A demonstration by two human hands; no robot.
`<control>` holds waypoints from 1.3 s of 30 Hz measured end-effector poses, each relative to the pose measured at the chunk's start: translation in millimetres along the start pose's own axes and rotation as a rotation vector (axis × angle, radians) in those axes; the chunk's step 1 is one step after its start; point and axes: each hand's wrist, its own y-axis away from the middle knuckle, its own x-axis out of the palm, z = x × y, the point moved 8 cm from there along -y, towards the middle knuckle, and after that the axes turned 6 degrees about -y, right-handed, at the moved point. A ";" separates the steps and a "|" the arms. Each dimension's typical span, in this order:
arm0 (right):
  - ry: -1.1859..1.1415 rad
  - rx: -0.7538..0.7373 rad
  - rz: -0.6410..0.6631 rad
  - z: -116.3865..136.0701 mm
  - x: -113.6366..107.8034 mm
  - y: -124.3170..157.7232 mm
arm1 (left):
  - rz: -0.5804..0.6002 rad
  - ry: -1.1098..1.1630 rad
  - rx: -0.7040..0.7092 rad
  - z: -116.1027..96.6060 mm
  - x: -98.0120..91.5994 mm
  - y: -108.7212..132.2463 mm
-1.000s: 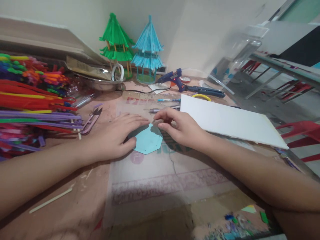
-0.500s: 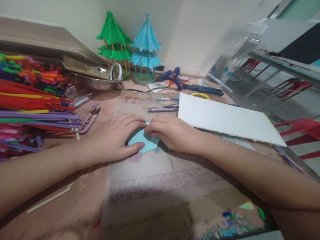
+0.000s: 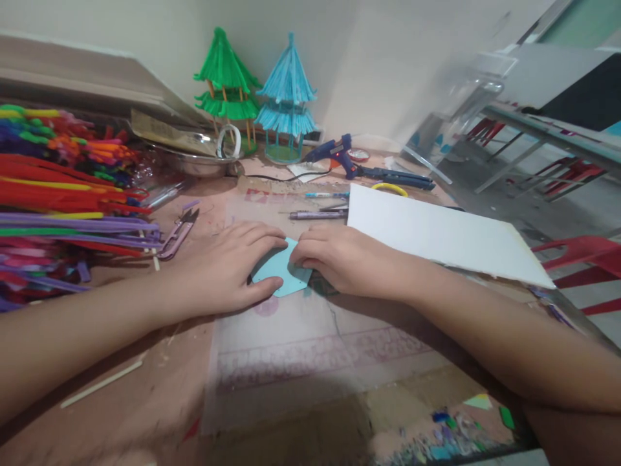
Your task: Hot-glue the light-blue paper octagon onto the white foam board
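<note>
A light blue, many-sided flat piece (image 3: 286,270), like card or foam, lies on a clear plastic sheet on the table. My left hand (image 3: 242,259) rests over its left side, thumb and fingers spread and pressing it from the near and far edges. My right hand (image 3: 339,259) is at its right side, fingers curled and thumb tucked in a pinch against the surface. Whatever sits between those fingertips is hidden. Small dark dots show near the piece's lower right edge.
Bundles of pipe cleaners (image 3: 63,194) and thread snips (image 3: 179,233) lie left. Behind stand a green model pavilion (image 3: 228,90), a blue one (image 3: 287,103) and a metal bowl (image 3: 194,162). A glue gun (image 3: 334,154), pens (image 3: 317,215) and a white board (image 3: 436,233) lie right.
My right hand's fingertips have drawn slightly right along the blue piece, baring more of its upper part. The left hand keeps its place on it. The whole view has shifted a little.
</note>
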 end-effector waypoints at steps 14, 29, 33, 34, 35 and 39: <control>-0.337 0.278 -0.336 -25.6 -16.6 18.3 | -0.080 0.033 0.037 5.1 -3.8 0.7; -0.276 0.182 -0.240 -23.2 0.4 3.0 | -0.070 0.066 -0.015 5.8 -1.8 -0.7; -0.273 0.163 -0.175 -21.8 3.8 -5.8 | -0.039 0.057 0.005 3.9 1.0 -2.7; -0.273 0.172 -0.154 -21.4 3.9 -6.6 | -0.038 0.052 0.006 3.8 0.9 -3.0; -0.272 0.183 -0.130 -20.9 4.2 -6.8 | -0.036 0.046 0.003 3.8 0.8 -3.2; -0.256 0.203 -0.080 -19.3 6.6 -7.5 | -0.007 0.037 -0.006 3.8 1.8 -3.5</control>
